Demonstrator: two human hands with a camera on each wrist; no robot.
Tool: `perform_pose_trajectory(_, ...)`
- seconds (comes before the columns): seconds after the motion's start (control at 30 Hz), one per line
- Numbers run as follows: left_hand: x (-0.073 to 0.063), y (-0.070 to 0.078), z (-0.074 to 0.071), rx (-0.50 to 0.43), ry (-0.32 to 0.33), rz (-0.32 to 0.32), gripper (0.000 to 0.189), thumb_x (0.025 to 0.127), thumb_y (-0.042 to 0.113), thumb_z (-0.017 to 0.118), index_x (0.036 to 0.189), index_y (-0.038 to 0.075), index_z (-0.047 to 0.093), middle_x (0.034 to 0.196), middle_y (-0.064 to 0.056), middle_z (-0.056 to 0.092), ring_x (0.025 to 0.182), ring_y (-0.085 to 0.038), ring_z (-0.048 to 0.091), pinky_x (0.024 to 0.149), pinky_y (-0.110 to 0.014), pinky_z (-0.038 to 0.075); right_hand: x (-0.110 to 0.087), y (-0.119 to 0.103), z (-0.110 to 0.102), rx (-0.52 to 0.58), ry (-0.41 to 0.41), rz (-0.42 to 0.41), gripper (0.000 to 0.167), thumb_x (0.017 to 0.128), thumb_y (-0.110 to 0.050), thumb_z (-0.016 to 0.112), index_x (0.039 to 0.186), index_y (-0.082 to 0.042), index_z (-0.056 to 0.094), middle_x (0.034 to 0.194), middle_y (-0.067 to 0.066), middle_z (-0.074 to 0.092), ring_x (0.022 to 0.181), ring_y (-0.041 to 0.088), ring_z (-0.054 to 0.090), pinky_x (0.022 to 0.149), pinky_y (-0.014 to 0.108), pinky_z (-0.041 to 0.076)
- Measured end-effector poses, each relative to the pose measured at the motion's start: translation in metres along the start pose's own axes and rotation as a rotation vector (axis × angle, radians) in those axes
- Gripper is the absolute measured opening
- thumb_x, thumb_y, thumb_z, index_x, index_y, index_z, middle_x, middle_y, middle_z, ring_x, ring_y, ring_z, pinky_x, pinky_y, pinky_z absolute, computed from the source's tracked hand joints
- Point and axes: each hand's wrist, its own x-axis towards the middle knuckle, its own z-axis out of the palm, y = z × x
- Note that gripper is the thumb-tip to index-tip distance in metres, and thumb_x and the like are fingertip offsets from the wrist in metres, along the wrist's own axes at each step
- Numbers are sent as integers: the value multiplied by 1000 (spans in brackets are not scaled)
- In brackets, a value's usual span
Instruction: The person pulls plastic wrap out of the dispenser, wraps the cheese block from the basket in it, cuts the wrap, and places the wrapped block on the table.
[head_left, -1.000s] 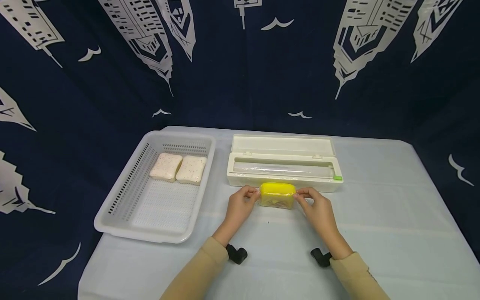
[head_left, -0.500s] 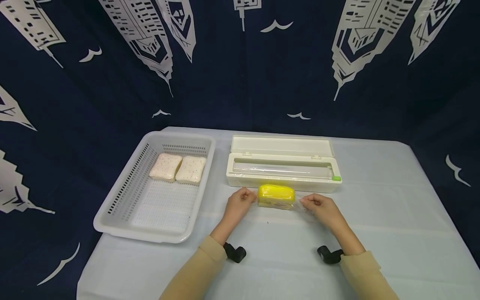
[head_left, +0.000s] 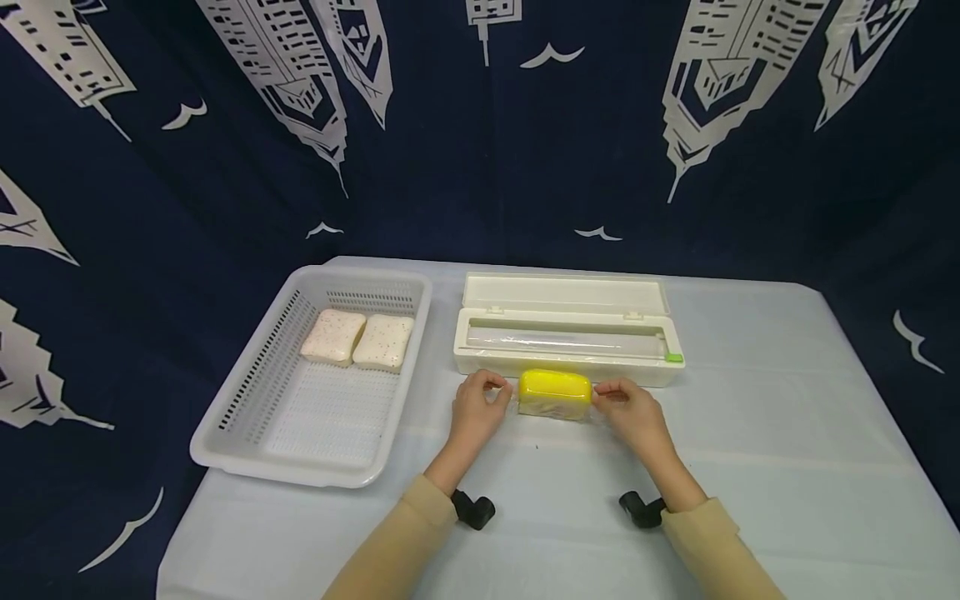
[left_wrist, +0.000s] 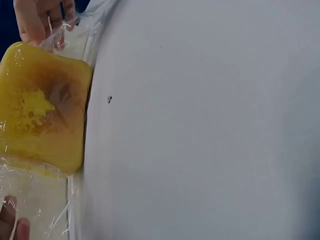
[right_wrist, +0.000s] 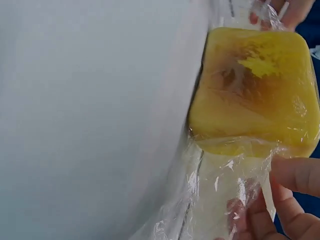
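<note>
A yellow, bread-shaped block (head_left: 555, 394) with a browned face stands on edge, wrapped in clear cling film (right_wrist: 225, 172). My left hand (head_left: 478, 408) is at its left side, thumb and forefinger pinching the loose film there. On the opposite side my right hand (head_left: 632, 417) holds the film's other end between thumb and fingers, close against the block. In the right wrist view its thumb (right_wrist: 300, 175) lies at the block's lower corner, with fingers showing through crumpled film. Just behind the block is a long cream cling film dispenser (head_left: 480, 362), lid raised, with a clear roll inside.
A white slotted basket (head_left: 300, 471) stands to the left, with two pale speckled bread-shaped slices (head_left: 332, 335) (head_left: 383, 342) side by side in it. A white cloth (head_left: 787, 433) covers the table. Behind it hangs a dark blue printed curtain (head_left: 450, 167).
My right hand went out to the right, drawing the film away from the block, then came back in beside it. The left hand has shifted slightly and stays at the left side.
</note>
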Motion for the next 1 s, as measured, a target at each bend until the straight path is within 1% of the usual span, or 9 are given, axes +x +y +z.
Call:
perform_pose_trajectory(0.1,-3,3,0,-10,27,48,9,92,15,66,97,8,67,106,-9,66,109,-30,56,95,-49,40,-5,0,0,-57,75,-63,27,95,-16,62,118,0,64,126,23,61,118,41,55,95,54,46)
perform_pose_trajectory(0.3,-7,9,1,10,84,143,8,92,12,65,98,8,68,108,-8,65,112,-28,52,94,-43,39,-9,1,1,-95,246,-194,20,93,-4,59,110,1,68,116,22,64,116,41,55,97,56,42)
perform_pose_trajectory(0.5,-9,16,-4,33,176,249,7,92,8,64,99,7,67,107,-8,63,111,-27,49,97,-43,38,-12,0,-15,-93,350,-219,20,94,-4,57,109,1,68,113,21,65,104,40,58,87,54,43)
perform_pose_trajectory(0.6,-6,28,-7,39,143,301,8,93,7,63,100,6,67,108,-8,64,112,-27,50,99,-45,37,-7,5,-31,-73,430,-200,20,95,-5,58,111,3,68,114,23,64,102,39,57,87,52,43)
perform_pose_trajectory(0.67,-3,40,-8,68,102,346,8,93,8,63,100,7,67,109,-8,65,112,-28,51,99,-45,39,-2,8,-44,-70,459,-177,22,95,-8,60,113,3,66,120,25,60,110,41,53,93,54,40)
perform_pose_trajectory(0.73,2,55,-6,109,49,382,9,94,11,63,101,8,68,110,-7,67,111,-27,53,97,-43,41,5,13,-57,-86,428,-150,30,95,-14,62,120,3,64,129,28,53,121,44,44,98,58,37)
perform_pose_trajectory(0.83,7,82,1,191,-34,445,11,96,15,62,103,11,70,112,-3,69,113,-24,56,98,-37,44,16,18,-73,-130,274,-123,48,95,-27,65,133,-1,56,143,32,38,131,51,31,99,66,32)
perform_pose_trajectory(0.93,13,107,16,268,-124,499,13,98,19,61,105,15,71,111,3,71,114,-19,58,100,-30,44,27,25,-82,-167,95,-138,63,94,-36,66,143,-3,46,148,36,27,131,54,28,97,68,35)
perform_pose_trajectory(1.0,16,118,29,300,-188,516,14,98,21,60,105,17,72,110,6,71,113,-16,59,100,-26,44,33,29,-83,-174,15,-153,69,92,-39,68,145,-3,43,148,38,25,130,54,31,96,67,38)
